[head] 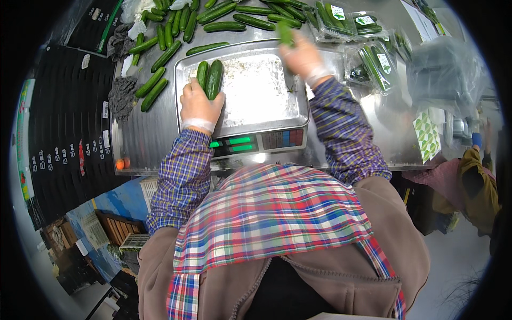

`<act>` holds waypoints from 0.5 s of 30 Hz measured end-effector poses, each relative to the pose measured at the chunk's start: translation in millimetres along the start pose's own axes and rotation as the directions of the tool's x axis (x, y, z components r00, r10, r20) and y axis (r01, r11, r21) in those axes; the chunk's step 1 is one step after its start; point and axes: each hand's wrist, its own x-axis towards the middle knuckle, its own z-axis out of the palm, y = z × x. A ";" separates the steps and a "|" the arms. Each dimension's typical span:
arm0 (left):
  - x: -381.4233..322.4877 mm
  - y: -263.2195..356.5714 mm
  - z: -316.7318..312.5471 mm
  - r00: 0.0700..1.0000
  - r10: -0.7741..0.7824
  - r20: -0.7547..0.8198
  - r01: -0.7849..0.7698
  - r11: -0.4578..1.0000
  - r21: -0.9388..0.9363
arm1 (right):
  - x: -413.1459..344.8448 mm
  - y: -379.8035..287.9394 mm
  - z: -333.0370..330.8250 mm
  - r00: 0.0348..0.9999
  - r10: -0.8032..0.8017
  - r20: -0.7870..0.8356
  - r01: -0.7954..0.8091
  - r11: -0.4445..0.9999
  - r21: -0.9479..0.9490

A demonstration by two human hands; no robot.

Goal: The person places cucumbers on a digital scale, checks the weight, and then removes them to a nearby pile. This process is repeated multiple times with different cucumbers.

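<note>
My left hand (201, 103), in a thin clear glove, is around the lower ends of two cucumbers (215, 79). They lie side by side at the left of the steel weighing pan (248, 126). Above the pan's upper right corner, my right hand (303, 56) grips a cucumber (285, 33) that is blurred by motion. Below the pan shows the front of the digital scale (240, 143), its green display lit. A small dark green scrap (291, 90) rests on the pan's right side.
Many loose cucumbers (224, 26) lie across the steel table (140, 132) behind the pan. Labelled clear clamshell boxes of cucumbers (378, 66) stand at right, near a plastic-covered stack (440, 76). Black crates (72, 124) and grey cloths (123, 98) are at left. Another person (464, 184) is at far right.
</note>
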 end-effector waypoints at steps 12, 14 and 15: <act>-22.1 -44.0 -3.8 0.989 0.046 0.138 0.062 0.720 -0.691 | -54.1 -19.0 103.1 0.937 -0.318 0.146 0.348 0.890 -0.293; -20.6 -57.6 -5.3 0.992 0.022 0.128 0.072 0.725 -0.685 | -54.8 -15.1 100.1 0.928 -0.340 0.153 0.372 0.873 -0.316; -20.7 -66.3 -7.4 0.992 0.002 0.124 0.083 0.730 -0.678 | -54.1 -13.8 96.5 0.916 -0.362 0.175 0.400 0.864 -0.306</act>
